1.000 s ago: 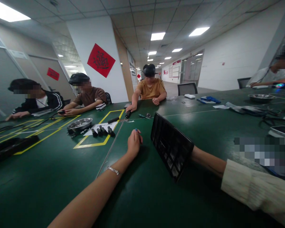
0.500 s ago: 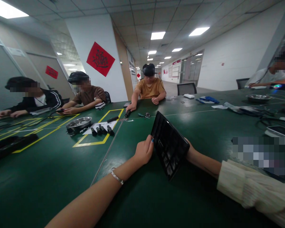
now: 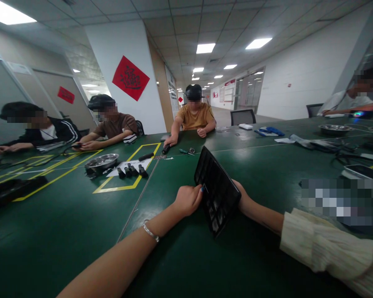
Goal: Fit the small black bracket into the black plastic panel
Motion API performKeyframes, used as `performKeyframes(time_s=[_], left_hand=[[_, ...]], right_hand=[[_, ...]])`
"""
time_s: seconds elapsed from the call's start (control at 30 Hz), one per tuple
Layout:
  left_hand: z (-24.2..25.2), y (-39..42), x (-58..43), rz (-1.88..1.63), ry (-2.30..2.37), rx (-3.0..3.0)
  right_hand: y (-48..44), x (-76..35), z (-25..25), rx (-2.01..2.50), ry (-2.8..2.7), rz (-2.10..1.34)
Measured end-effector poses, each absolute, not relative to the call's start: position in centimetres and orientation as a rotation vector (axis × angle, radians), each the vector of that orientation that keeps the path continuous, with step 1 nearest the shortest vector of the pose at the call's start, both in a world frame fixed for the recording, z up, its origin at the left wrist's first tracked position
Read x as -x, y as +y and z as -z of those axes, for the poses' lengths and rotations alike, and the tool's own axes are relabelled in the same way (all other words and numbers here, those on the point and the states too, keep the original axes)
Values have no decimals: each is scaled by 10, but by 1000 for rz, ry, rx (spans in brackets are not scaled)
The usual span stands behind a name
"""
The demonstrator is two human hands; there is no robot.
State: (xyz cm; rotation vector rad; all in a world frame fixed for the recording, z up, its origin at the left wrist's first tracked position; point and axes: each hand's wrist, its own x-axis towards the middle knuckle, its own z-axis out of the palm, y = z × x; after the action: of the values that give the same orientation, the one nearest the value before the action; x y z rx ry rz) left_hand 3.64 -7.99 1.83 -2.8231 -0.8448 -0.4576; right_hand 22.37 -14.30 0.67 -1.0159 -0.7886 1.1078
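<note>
A black tablet-like panel (image 3: 218, 192) with a dark, glossy, reflecting face stands tilted over the green table (image 3: 168, 265). Behind its right edge is my right hand (image 3: 243, 198), gripping it; most of those fingers are hidden by the panel. My left hand (image 3: 189, 199) is closed, its fingertips at the panel's left edge and front face. Whether anything small is between those fingertips cannot be made out. A silver bracelet (image 3: 151, 231) circles my left wrist.
Several black cylindrical parts (image 3: 132, 170) lie on paper inside yellow tape, beside a metal bowl (image 3: 102, 162). A person (image 3: 194, 116) sits opposite, one hand on a black object. Two people sit left, another far right. Bags and cables lie on the right.
The panel and my right hand have shifted slightly left. My left fingertips have moved from the panel's left edge a little onto its face.
</note>
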Motion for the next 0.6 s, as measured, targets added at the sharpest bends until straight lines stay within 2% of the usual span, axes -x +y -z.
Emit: performKeyframes(time_s=[0.17, 0.6], left_hand=[[-19, -79, -37, 337, -872, 2850], [-17, -79, -36, 367, -848, 2868]], right_hand=[[-138, -226, 1, 1005, -815, -1104], [-142, -226, -3, 1028, -878, -1097]])
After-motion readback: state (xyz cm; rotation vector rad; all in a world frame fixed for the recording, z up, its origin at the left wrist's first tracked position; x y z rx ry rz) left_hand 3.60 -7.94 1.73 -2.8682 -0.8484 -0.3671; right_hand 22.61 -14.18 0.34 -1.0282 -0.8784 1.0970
